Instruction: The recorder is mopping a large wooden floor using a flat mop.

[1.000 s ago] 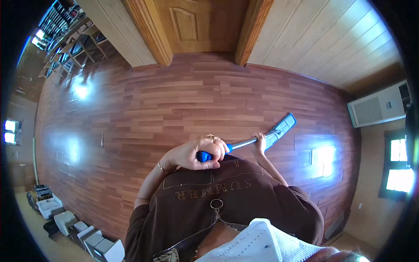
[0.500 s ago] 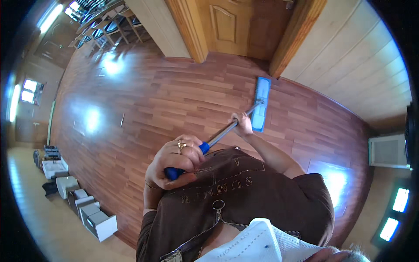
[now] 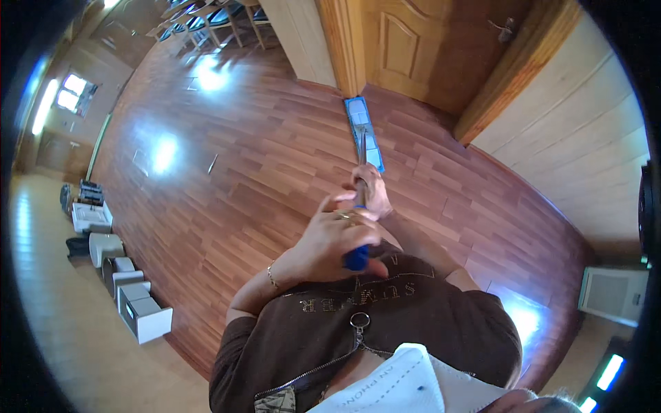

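Note:
A flat mop with a light-blue rectangular head lies on the wooden floor, one end close to the left post of the door frame. Its metal pole runs back toward my chest and ends in a blue grip. My left hand is closed round that grip, thumb beneath, a ring on one finger; it is slightly blurred. Just ahead of it, lower on the pole, my right hand is wrapped round the metal. The two hands are close together, and the left one partly hides the pole between them.
A wooden door stands ahead, between a left post and a right post. Pale wall panelling runs along the right. Chairs stand far left; white boxy items line the left wall. A white cabinet is at right.
The mop head has swung left, from near the right door post to the left one. My left hand has moved right and my right hand slightly left, bringing them closer together. The view has shifted.

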`<state>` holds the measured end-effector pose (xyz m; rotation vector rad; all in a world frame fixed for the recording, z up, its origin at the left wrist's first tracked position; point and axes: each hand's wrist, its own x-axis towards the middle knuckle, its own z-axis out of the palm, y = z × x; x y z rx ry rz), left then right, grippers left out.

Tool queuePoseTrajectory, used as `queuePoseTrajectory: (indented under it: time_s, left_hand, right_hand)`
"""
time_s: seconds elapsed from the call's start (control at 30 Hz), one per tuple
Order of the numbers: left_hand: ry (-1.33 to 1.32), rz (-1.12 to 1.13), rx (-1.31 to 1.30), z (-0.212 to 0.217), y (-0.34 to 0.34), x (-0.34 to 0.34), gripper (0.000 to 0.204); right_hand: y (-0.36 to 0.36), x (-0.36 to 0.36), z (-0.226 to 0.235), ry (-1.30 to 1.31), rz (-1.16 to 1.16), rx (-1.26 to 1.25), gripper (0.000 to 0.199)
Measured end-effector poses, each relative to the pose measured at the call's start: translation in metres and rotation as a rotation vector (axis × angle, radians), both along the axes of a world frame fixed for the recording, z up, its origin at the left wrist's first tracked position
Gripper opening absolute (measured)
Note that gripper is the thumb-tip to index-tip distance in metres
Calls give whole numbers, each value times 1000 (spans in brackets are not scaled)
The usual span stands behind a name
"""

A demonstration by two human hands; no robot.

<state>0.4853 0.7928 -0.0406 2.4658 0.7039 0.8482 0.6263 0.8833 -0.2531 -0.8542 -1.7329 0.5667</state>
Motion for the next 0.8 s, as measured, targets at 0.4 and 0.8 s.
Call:
queuePoseTrajectory:
  time_s: [0.4,0.8]
  left_hand:
    - [208,-57,-246,-154,75,30,80]
    - [108,-261,-131,-181,41,144,22]
  right_hand:
    - [-43,108,105,-52,637,-295,33]
    - [-173,262,240,698,401,374,79]
